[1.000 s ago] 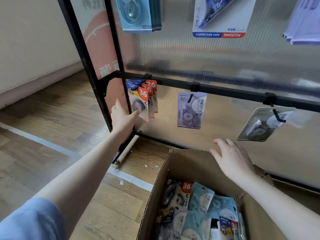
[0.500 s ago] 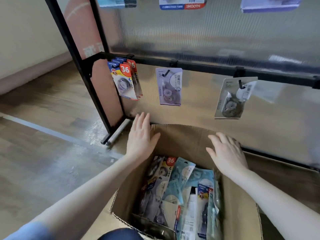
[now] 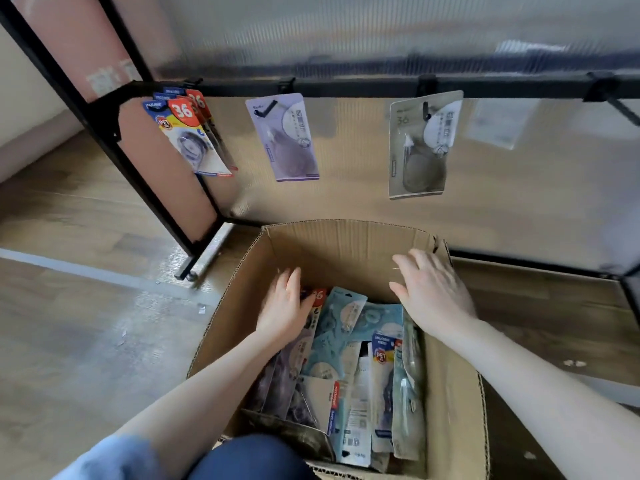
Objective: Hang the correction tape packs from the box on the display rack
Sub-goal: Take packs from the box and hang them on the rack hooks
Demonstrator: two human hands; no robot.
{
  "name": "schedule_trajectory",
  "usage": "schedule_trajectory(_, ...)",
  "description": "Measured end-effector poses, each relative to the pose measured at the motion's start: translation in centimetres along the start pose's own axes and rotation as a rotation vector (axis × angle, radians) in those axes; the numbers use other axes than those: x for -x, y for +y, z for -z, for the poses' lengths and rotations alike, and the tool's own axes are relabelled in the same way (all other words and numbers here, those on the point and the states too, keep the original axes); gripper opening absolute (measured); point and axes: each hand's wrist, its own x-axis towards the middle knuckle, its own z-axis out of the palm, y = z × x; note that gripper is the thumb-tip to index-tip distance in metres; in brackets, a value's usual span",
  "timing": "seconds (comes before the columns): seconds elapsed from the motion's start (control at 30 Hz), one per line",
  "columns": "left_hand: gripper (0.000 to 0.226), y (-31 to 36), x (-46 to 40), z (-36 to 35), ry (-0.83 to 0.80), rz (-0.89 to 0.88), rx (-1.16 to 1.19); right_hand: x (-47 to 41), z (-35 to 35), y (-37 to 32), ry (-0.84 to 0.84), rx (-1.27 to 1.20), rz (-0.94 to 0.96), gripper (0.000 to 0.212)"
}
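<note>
An open cardboard box (image 3: 349, 244) stands on the floor before me, filled with several correction tape packs (image 3: 349, 348) in light blue, purple and white. My left hand (image 3: 285, 308) reaches into the box's left side, fingers straight, touching a pack with a red "36" label (image 3: 319, 294). Over the box's far right corner hovers my right hand (image 3: 429, 292), fingers spread and holding nothing. On the black display rack rail (image 3: 346, 89) hang a bunch of red-and-blue "36" packs (image 3: 188, 133), a purple pack (image 3: 282, 136) and a grey pack (image 3: 420, 143).
A bare black hook (image 3: 620, 107) sticks out at the rail's right end. The rack's black frame leg (image 3: 187, 244) meets the wooden floor left of the box. A translucent ribbed panel backs the rack. My knee in blue cloth (image 3: 252, 459) is at the bottom edge.
My left hand came away from the hanging "36" packs and dropped down into the box onto the packs. My view tilted down towards the box. The right hand stayed over the box's far right.
</note>
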Motion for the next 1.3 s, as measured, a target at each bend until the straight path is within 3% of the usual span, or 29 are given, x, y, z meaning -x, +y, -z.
schedule_trajectory(0.2,0.048,-2.6,0.2,-2.6,-0.180,0.342,0.044,-0.3,-0.4,0.2,-0.007,0.038,0.002,0.044)
schedule_trajectory(0.3,0.050,-3.6,0.3,-3.0,-0.235,0.399,0.100,-0.4,-0.6,0.2,-0.021,0.071,0.014,0.044)
schedule_trajectory(0.43,0.043,-4.9,0.1,-2.8,-0.241,0.365,0.179,-0.5,-0.6,0.2,-0.042,0.123,0.023,0.044)
schedule_trajectory(0.6,0.036,-5.4,0.6,-3.2,-0.169,0.235,0.054,-0.6,-0.5,0.2,-0.051,0.141,0.015,0.045)
schedule_trajectory(1.03,0.026,-6.2,0.7,-5.6,-0.135,0.204,0.004,-0.4,-0.5,0.1,-0.075,0.145,0.008,0.047)
schedule_trajectory(1.17,0.033,-6.1,0.8,-6.1,-0.013,0.132,0.028,-0.5,-0.6,0.0,-0.058,0.148,0.005,0.045)
schedule_trajectory(1.3,0.042,-6.1,0.2,-7.0,-0.078,0.143,-0.008,-0.4,-0.8,0.0,-0.064,0.150,0.008,0.046)
